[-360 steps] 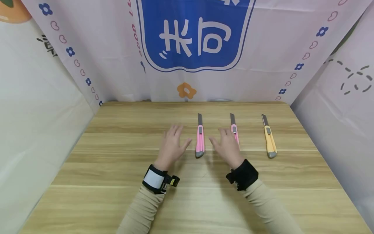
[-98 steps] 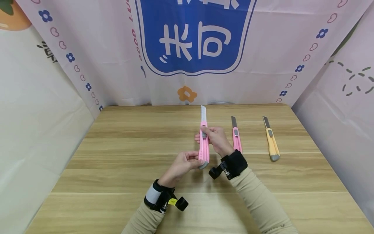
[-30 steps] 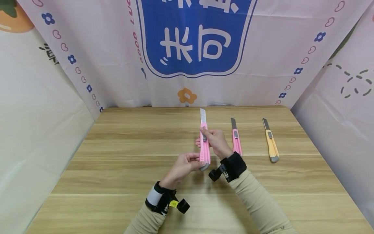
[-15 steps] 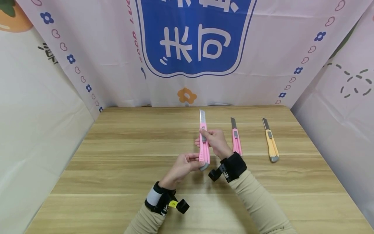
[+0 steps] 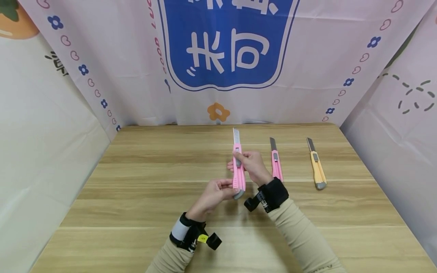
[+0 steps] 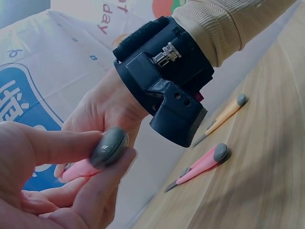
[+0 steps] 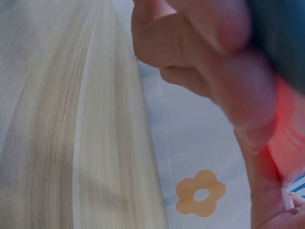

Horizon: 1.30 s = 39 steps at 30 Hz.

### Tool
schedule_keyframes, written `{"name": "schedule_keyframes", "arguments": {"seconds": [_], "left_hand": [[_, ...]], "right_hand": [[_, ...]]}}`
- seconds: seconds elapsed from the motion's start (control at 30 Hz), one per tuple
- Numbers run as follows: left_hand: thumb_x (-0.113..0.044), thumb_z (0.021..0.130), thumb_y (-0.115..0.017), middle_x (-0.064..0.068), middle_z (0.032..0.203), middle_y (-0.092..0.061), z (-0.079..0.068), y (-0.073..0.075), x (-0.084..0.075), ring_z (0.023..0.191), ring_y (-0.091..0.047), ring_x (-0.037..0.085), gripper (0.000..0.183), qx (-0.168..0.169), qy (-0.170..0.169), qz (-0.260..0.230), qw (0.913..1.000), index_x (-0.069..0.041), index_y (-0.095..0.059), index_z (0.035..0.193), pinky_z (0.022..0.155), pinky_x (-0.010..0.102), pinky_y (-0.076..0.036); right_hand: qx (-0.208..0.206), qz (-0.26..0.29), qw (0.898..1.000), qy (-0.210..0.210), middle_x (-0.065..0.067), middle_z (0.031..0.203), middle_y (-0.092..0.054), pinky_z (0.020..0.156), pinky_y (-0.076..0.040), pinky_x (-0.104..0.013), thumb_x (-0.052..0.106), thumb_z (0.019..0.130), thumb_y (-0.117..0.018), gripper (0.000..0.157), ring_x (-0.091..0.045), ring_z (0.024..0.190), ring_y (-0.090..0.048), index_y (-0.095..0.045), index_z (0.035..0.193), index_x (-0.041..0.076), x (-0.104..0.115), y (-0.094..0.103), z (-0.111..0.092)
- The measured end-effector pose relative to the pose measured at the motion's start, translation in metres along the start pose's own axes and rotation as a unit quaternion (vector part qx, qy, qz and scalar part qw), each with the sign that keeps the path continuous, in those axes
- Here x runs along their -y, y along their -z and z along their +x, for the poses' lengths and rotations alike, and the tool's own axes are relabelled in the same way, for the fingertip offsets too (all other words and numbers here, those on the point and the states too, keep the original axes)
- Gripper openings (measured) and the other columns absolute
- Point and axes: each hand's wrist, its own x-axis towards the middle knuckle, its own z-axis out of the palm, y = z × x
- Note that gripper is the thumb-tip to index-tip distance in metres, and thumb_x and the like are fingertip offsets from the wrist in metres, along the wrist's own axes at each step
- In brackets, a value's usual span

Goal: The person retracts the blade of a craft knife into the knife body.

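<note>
In the head view a pink utility knife is held up over the table, blade extended and pointing away. My left hand pinches its grey end cap between thumb and fingers. Higher up, my right hand grips the handle, thumb at the grey slider. The left wrist view shows the grey end cap between thumb and finger; the right wrist view has a blurred close-up of the fingers and pink handle. To the right lie a second pink utility knife and a yellow utility knife, blades out.
The wooden table ends at a printed cloth backdrop, with cloth sides left and right. Both wrists wear black camera straps; the right strap is close to the second pink knife's lower end.
Since the first frame, both hands have taken hold of the nearer pink knife and lifted it. Since 3.3 s ago its slider sits slightly lower and its blade shows a little shorter.
</note>
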Motion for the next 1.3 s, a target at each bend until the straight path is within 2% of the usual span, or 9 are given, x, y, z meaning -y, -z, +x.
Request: {"name": "schedule_keyframes", "arguments": {"seconds": [0.17, 0.4, 0.5, 0.73, 0.87, 1.1, 1.3], "left_hand": [[0.002, 0.088, -0.059, 0.026, 0.116, -0.068, 0.0008, -0.0009, -0.0007, 0.081, -0.068, 0.002, 0.038, -0.003, 0.002, 0.003, 1.0000, 0.013, -0.055, 0.125, 0.081, 0.020, -0.061], [-0.001, 0.090, -0.060, 0.025, 0.118, -0.067, 0.0004, -0.0020, -0.0008, 0.084, -0.068, 0.002, 0.038, 0.000, 0.012, 0.014, 0.9998, 0.011, -0.055, 0.126, 0.085, 0.022, -0.060], [-0.003, 0.091, -0.059, 0.025, 0.119, -0.067, 0.0004, -0.0025, -0.0010, 0.085, -0.068, 0.002, 0.038, 0.002, 0.013, 0.015, 0.9998, 0.011, -0.055, 0.126, 0.087, 0.023, -0.060], [-0.004, 0.093, -0.058, 0.023, 0.115, -0.069, 0.0010, -0.0039, -0.0004, 0.082, -0.067, 0.000, 0.037, 0.011, 0.007, 0.018, 0.9997, 0.012, -0.055, 0.126, 0.094, 0.034, -0.059], [-0.003, 0.091, -0.059, 0.019, 0.112, -0.071, 0.0018, -0.0036, 0.0006, 0.081, -0.067, 0.000, 0.037, 0.002, 0.004, 0.011, 0.9999, 0.012, -0.056, 0.125, 0.090, 0.029, -0.060], [-0.002, 0.091, -0.059, 0.021, 0.112, -0.070, 0.0012, -0.0030, 0.0014, 0.082, -0.067, 0.001, 0.036, -0.012, 0.000, 0.013, 0.9999, 0.013, -0.056, 0.123, 0.088, 0.027, -0.060], [-0.002, 0.090, -0.060, 0.023, 0.114, -0.069, 0.0002, -0.0040, 0.0008, 0.082, -0.067, 0.002, 0.036, -0.012, 0.002, 0.012, 0.9999, 0.013, -0.056, 0.122, 0.087, 0.024, -0.060]], "right_hand": [[-0.001, -0.009, 1.000, 0.002, -0.001, 0.069, -0.075, 0.070, -0.064, -0.028, 0.016, 0.098, -0.055, 0.035, -0.008, 0.063, -0.072, -0.059, 0.110, -0.016, -0.0010, 0.0015, -0.0003], [0.013, 0.002, 1.000, 0.016, 0.001, 0.068, -0.074, 0.068, -0.064, -0.026, 0.018, 0.099, -0.053, 0.039, -0.007, 0.063, -0.072, -0.057, 0.112, -0.019, -0.0049, 0.0046, 0.0003], [0.006, 0.013, 1.000, 0.007, 0.004, 0.066, -0.073, 0.068, -0.064, -0.026, 0.020, 0.099, -0.053, 0.040, -0.007, 0.063, -0.072, -0.057, 0.114, -0.017, -0.0049, 0.0060, 0.0009], [-0.006, 0.035, 0.999, -0.017, 0.002, 0.068, -0.073, 0.078, -0.063, -0.032, 0.025, 0.099, -0.054, 0.043, -0.008, 0.066, -0.072, -0.057, 0.119, -0.012, -0.0012, 0.0087, 0.0015], [-0.012, 0.040, 0.999, -0.029, 0.001, 0.070, -0.074, 0.078, -0.063, -0.030, 0.027, 0.099, -0.054, 0.043, -0.009, 0.068, -0.073, -0.059, 0.118, -0.011, 0.0000, 0.0070, 0.0012], [-0.007, 0.031, 0.998, -0.048, 0.001, 0.071, -0.074, 0.091, -0.057, -0.043, 0.029, 0.100, -0.051, 0.043, -0.009, 0.068, -0.072, -0.058, 0.123, -0.007, -0.0010, 0.0042, 0.0011], [0.003, 0.025, 0.999, -0.034, 0.001, 0.072, -0.074, 0.082, -0.062, -0.035, 0.030, 0.101, -0.050, 0.046, -0.009, 0.067, -0.072, -0.056, 0.124, -0.009, -0.0031, 0.0039, 0.0021]]}}
